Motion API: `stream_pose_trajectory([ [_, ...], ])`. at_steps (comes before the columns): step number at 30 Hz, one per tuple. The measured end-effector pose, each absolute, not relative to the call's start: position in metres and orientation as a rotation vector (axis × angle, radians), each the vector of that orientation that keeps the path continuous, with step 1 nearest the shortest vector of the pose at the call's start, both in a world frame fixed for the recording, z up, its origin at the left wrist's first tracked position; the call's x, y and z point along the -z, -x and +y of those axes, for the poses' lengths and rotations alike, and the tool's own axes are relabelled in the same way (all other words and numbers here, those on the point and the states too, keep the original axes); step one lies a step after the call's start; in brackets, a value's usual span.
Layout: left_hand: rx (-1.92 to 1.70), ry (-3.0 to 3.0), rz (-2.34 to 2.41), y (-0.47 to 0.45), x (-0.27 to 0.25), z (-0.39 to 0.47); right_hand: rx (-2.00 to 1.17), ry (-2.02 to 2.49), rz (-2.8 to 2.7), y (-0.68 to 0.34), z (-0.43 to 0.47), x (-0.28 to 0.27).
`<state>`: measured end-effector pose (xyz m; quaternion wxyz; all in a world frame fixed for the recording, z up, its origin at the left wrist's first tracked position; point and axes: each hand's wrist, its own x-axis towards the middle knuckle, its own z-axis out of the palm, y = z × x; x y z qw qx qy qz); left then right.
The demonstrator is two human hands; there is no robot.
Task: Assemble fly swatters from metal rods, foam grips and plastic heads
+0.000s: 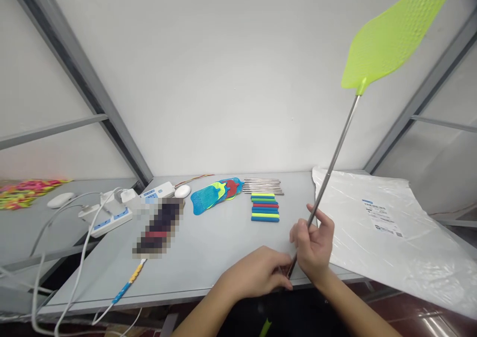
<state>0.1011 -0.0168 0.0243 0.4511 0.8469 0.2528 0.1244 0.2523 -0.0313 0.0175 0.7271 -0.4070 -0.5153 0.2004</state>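
Note:
A yellow-green fly swatter slants up to the right, its perforated head high at the top right and its metal rod running down to my hands. My right hand is closed around the lower rod. Below it, my left hand pinches at the rod's bottom end near the table's front edge; its fingertips partly hide that end. A small yellow-green piece shows against dark cloth below the table edge. Coloured grip tubes lie in a row beyond my hands, in blue, green, yellow and red.
Behind the tubes lie several metal rods and a fan of swatter heads. A white plastic package covers the right side. To the left are power strips, cables and a pixelated object.

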Motion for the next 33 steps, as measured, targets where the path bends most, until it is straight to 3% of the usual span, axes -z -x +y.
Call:
stream_pose_trajectory([
  [7,-0.271,-2.206,0.567,-0.106,-0.022,-0.013,-0.456,0.915,-1.141,-0.281,-0.035,-0.036],
  [15,-0.073,-1.834,0.596,-0.101,-0.020,0.013,-0.528,0.860,-1.203,-0.286,-0.004,-0.080],
  [21,-0.156,-1.672,0.561,-0.104,-0.030,0.021,-0.214,0.776,-1.161,-0.309,0.020,-0.092],
  [26,-0.123,-1.333,0.369,-0.110,-0.044,0.038,-0.036,0.977,-1.201,-0.348,0.051,-0.075],
  [33,-0.040,-1.181,0.466,-0.101,-0.018,0.064,-0.128,1.138,-1.279,-0.359,0.070,-0.028],
])
